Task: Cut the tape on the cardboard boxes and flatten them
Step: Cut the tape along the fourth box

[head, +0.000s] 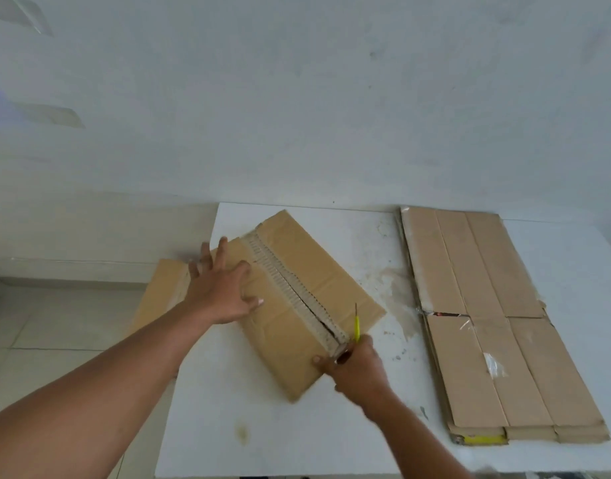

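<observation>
A brown cardboard box [335,274] lies at an angle on the white table [248,423], with a torn, ragged seam running down the middle of its top. My left hand [221,288] lies flat with spread fingers on the box's left half. At the near end of the seam my right hand [355,366] grips a yellow cutter [356,326], whose tip points up and away. One flap of the box hangs over the table's left edge.
A stack of flattened cardboard boxes [497,326] lies along the right side of the table, with scraps of clear tape on it. A pale wall stands behind. Tiled floor [55,323] shows to the left, below the table's edge.
</observation>
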### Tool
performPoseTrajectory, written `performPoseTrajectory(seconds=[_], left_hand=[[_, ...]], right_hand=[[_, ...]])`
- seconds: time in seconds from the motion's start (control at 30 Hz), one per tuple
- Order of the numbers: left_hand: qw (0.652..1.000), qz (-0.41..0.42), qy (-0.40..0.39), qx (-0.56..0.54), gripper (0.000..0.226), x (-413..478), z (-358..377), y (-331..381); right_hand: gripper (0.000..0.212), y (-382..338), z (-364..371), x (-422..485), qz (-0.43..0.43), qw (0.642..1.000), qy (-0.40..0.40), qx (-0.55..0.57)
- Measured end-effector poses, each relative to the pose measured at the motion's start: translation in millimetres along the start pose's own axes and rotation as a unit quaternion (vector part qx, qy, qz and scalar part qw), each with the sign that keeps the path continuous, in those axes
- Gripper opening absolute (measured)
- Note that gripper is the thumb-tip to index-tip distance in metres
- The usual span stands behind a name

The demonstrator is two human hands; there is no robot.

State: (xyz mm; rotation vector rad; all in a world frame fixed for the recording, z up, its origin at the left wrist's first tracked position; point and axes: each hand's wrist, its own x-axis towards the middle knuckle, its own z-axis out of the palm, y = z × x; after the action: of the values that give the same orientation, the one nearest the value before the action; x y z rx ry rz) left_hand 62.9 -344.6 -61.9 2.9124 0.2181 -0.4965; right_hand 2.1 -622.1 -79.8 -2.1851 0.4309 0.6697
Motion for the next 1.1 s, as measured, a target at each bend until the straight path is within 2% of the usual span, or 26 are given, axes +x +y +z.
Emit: performPoseTrajectory(seconds=[0.13,0.2,0.3,0.47,0.53,0.6,0.67,0.7,0.77,0.9,1.0,1.1], left_hand=[[0.999,-0.021,-0.005,-0.028,0.064,2,-4,-24],[0.997,-0.031,-0.012,-0.072,0.068,-2,-3,-30],[0.996,-0.057,-0.031,-0.061,0.078,-12,2,-27],[0.994,-0.082,-0.044,-0.051,0.058,-31,3,11],[0.993,-0.082,-0.069,-0.056,0.051,-37,1,29],[0.991,-0.068,-0.095,-0.058,0.051,-43,-1,47],[0.991,-0.045,-0.114,-0.057,0.056,-51,-1,62],[0.99,-0.03,-0.126,-0.051,0.06,-55,-1,68],[0.99,0.005,-0.141,-0.024,0.062,-63,0,78],[0.99,0.045,-0.13,-0.011,0.053,-64,-8,84],[0.994,0.062,-0.087,-0.023,0.035,-47,-16,83],[0.991,0.125,-0.04,0.005,0.038,-18,-13,86]], right_hand=[[0.056,-33,-33,50,-0.012,0.999,0.034,-0.037],[0.053,-53,-44,69,-0.033,0.996,0.062,-0.056],[0.055,-76,-47,88,-0.045,0.983,0.141,-0.108],[0.055,-70,-20,71,-0.028,0.963,0.232,-0.132],[0.064,-56,-2,54,0.0,0.971,0.218,-0.095],[0.076,-46,18,40,0.058,0.985,0.159,0.014],[0.076,-42,36,31,0.091,0.983,0.098,0.123],[0.073,-41,39,29,0.085,0.983,0.089,0.138],[0.067,-44,35,31,0.058,0.988,0.093,0.111],[0.057,-50,4,49,0.005,0.996,0.086,0.032],[0.053,-54,-28,73,-0.033,0.996,0.073,-0.035],[0.049,-62,-63,104,-0.079,0.988,0.063,-0.113]])
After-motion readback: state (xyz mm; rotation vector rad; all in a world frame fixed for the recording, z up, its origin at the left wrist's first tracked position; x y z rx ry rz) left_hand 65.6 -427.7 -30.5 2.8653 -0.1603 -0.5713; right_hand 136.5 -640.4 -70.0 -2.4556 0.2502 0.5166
